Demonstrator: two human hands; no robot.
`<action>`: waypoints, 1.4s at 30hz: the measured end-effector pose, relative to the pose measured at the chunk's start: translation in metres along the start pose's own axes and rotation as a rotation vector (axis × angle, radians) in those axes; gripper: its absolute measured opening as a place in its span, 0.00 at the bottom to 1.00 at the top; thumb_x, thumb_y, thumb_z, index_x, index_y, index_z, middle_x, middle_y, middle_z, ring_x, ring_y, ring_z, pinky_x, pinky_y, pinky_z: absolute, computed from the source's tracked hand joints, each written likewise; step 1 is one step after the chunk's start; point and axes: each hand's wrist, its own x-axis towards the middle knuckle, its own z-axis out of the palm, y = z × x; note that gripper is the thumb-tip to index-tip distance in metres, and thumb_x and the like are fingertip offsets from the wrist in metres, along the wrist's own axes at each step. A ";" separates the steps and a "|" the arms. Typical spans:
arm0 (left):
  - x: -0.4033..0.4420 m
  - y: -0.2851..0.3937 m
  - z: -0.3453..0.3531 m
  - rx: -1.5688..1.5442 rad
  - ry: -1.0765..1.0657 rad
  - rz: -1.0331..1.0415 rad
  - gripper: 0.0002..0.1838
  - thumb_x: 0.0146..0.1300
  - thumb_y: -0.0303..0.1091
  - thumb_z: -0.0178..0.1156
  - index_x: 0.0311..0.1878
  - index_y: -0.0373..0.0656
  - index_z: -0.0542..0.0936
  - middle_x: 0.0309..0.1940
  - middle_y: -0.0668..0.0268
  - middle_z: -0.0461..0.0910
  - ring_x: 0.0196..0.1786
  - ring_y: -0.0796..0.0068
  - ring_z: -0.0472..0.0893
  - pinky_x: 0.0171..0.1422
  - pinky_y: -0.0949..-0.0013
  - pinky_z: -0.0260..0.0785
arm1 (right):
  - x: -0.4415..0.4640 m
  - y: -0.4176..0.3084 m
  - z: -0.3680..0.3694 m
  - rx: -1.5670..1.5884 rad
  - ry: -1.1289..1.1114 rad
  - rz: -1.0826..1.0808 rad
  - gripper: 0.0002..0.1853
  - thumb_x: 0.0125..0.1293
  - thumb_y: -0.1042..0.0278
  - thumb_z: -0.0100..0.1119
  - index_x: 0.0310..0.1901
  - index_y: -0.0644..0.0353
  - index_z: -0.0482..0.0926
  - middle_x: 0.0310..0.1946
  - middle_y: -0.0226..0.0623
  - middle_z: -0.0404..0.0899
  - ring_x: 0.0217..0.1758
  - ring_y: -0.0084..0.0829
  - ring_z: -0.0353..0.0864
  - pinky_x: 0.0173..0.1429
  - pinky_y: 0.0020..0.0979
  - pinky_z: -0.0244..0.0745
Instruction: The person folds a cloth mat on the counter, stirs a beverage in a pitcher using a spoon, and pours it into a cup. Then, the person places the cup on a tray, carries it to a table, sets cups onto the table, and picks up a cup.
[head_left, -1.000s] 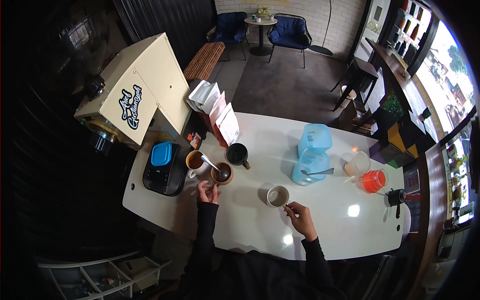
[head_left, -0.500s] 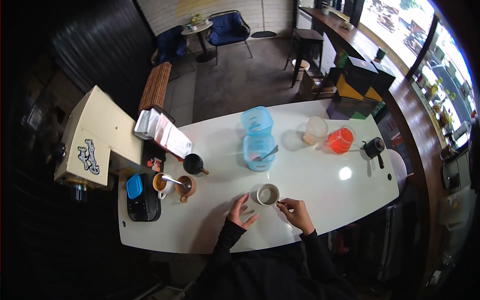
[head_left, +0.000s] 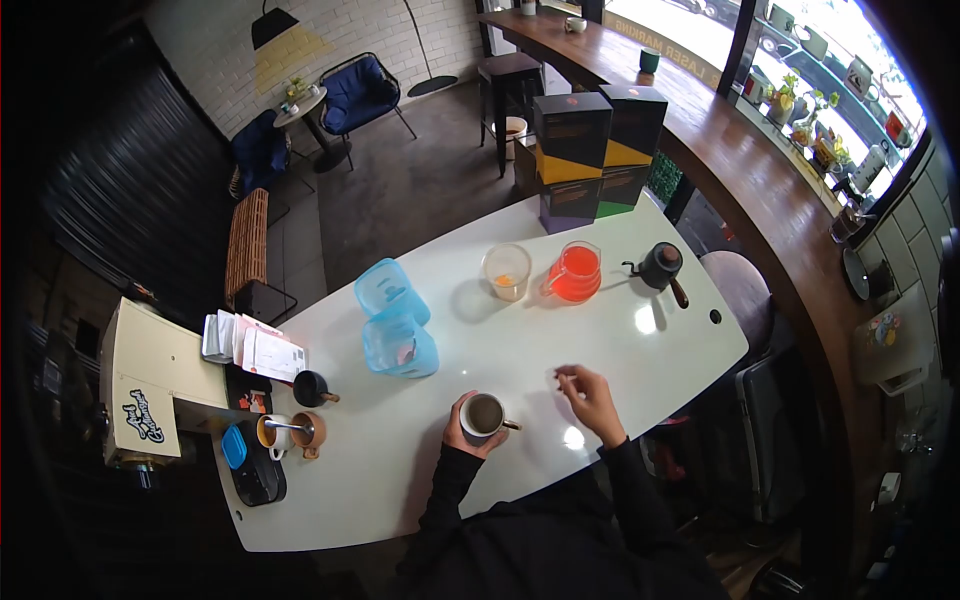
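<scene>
Bench (head_left: 365, 455) with a glossy white top stands before a dark grey floor (head_left: 400, 180) and a white brick wall (head_left: 370, 45); a wooden window bar (head_left: 725, 135) curves along the right. The left hand (head_left: 461, 433) is wrapped around a mug (head_left: 485, 414) near the bench's front edge; the right hand (head_left: 590, 402), free and loosely bent, hangs beside the mug's handle, apart from it. Lettering (head_left: 668, 46) on the window reads "LASER MARKING". Script on the cream grinder (head_left: 165, 350) and print on the black boxes (head_left: 572, 128) are too small to read with certainty.
</scene>
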 end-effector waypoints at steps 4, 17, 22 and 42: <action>0.007 -0.003 0.021 -0.013 0.012 -0.039 0.46 0.42 0.35 0.79 0.65 0.44 0.64 0.51 0.57 0.79 0.56 0.61 0.80 0.60 0.61 0.73 | 0.064 0.016 -0.009 0.136 0.036 -0.016 0.19 0.71 0.71 0.53 0.60 0.69 0.71 0.51 0.42 0.79 0.41 0.26 0.84 0.44 0.27 0.79; 0.023 -0.007 0.067 -0.075 0.178 -0.035 0.48 0.43 0.41 0.79 0.66 0.42 0.62 0.53 0.57 0.78 0.56 0.62 0.79 0.61 0.61 0.72 | 0.144 0.021 0.010 0.518 -0.097 0.086 0.20 0.73 0.72 0.49 0.63 0.65 0.64 0.60 0.40 0.70 0.42 0.30 0.83 0.42 0.28 0.80; 0.024 -0.007 0.071 -0.066 0.215 -0.003 0.49 0.43 0.45 0.80 0.66 0.41 0.63 0.52 0.57 0.78 0.56 0.62 0.79 0.60 0.62 0.72 | 0.135 0.031 -0.002 0.469 -0.129 0.069 0.10 0.73 0.72 0.49 0.53 0.63 0.69 0.50 0.36 0.75 0.34 0.25 0.81 0.38 0.26 0.78; 0.034 0.009 0.078 -0.073 0.171 0.012 0.47 0.46 0.44 0.79 0.65 0.40 0.62 0.52 0.58 0.78 0.55 0.65 0.79 0.60 0.63 0.72 | 0.077 0.036 -0.081 0.076 -0.062 -0.039 0.11 0.72 0.67 0.52 0.44 0.69 0.76 0.35 0.39 0.83 0.31 0.24 0.79 0.37 0.26 0.73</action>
